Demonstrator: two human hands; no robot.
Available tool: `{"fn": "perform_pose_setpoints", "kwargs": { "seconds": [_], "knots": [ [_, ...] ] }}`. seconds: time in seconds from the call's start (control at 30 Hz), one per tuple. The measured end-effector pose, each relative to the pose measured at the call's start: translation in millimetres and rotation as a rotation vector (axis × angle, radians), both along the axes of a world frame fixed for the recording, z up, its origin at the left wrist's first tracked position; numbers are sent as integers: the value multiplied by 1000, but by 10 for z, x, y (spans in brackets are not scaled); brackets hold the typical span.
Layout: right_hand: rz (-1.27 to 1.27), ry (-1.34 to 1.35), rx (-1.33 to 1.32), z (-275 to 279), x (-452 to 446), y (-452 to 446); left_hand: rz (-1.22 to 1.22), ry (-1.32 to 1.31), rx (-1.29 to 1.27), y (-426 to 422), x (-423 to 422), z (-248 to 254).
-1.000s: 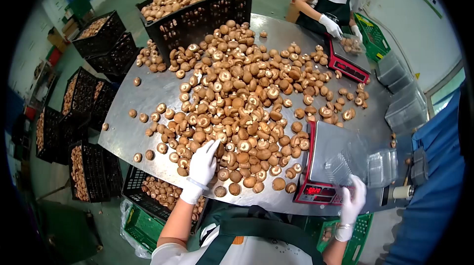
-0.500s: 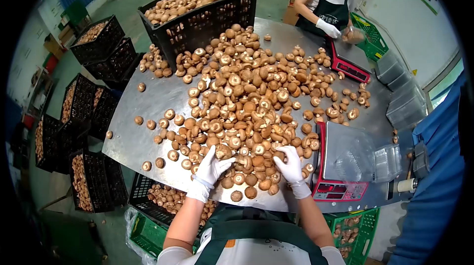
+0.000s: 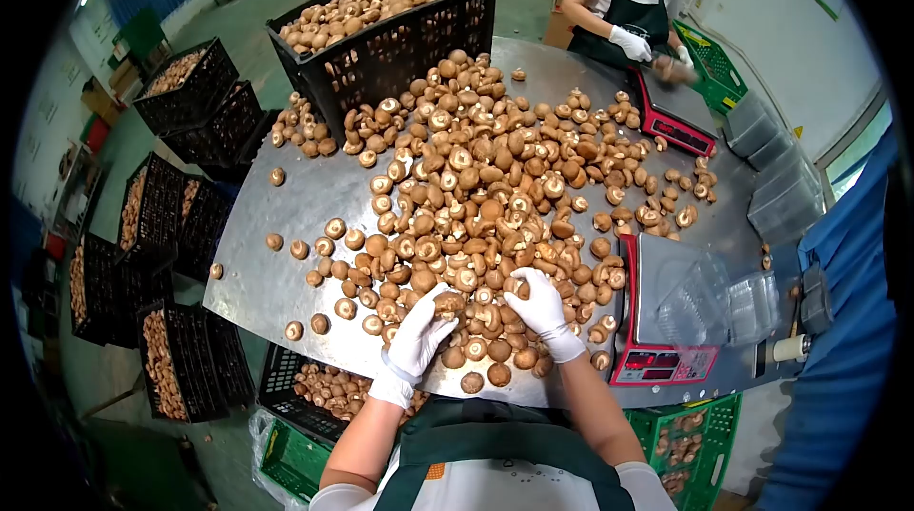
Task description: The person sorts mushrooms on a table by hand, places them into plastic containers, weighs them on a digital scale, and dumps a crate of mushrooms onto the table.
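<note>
A: Left hand [image 3: 417, 338]: white-gloved, thumb and fingers closed around a brown mushroom [image 3: 448, 304] at the near edge of the pile. What of the right?

B: Right hand [image 3: 541, 308]: also gloved, fingers curved narrowly inward over the same edge of the pile, at another mushroom [image 3: 520, 290]. Whether it grips this one or only touches it, I cannot tell.

A: And the pile of mushrooms [image 3: 486, 182]?

B: It lies heaped across the middle of the metal table [image 3: 262, 268], with single specimens scattered around it, caps and pale stems turned variously. A black crate [image 3: 409, 49], filled with mushrooms, stands at its far side.

A: To the right of the pile?

B: A red-edged scale [image 3: 657, 365], with a clear plastic tray [image 3: 687, 306] lying on its plate. Just beside it, on the right, are further clear trays [image 3: 754, 308].

A: Beyond these?

B: A co-worker [image 3: 636, 11] in a dark apron stands at a second scale [image 3: 678, 133], gloved hands near a blurred item [image 3: 674, 70]. Below the near edge of the table, on the right, a green crate [image 3: 721, 454] contains packed mushrooms.
</note>
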State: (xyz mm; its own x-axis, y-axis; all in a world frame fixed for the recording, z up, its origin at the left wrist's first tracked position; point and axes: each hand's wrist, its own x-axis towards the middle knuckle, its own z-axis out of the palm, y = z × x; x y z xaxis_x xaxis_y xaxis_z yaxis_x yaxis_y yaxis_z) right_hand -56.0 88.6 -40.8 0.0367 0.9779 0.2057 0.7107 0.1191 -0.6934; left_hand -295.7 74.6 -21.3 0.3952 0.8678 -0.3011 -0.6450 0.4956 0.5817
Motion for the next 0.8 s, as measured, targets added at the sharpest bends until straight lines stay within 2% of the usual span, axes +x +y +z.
{"fn": "perform_pose_setpoints", "kwargs": {
  "seconds": [0.03, 0.1, 0.17, 0.23, 0.37, 0.43, 0.5, 0.53, 0.63, 0.67, 0.8],
  "knots": [
    [-9, 0, 2, 55, 43, -24, -9, 0, 2, 1, 1, 33],
    [65, 932, -474, 172, 97, -114, 3, 92, 2, -25, 4, 51],
    [270, 1492, -515, 179, 92, -209, 4, 112, -14, -44, -13, -28],
    [318, 1711, -528, 165, 43, -293, -8, 92, -27, -53, 10, -1],
    [401, 1906, -450, 127, -71, -419, -21, 90, 1, -122, 75, 59],
    [439, 1894, -392, 131, -126, -431, -29, 63, -17, -131, 122, 62],
    [235, 1766, -395, 134, -162, -448, -32, 39, -42, -167, 156, 47],
    [289, 1683, -393, 150, -163, -455, -22, 74, -15, -186, 172, 29],
    [319, 1689, -438, 302, -141, -489, 0, 121, -22, -218, 237, 0],
    [354, 1856, -459, 364, -126, -521, 11, 139, -39, -228, 246, 1],
    [264, 1797, -415, 373, -118, -546, -28, 151, 10, -295, 261, 21]
  ]
}}
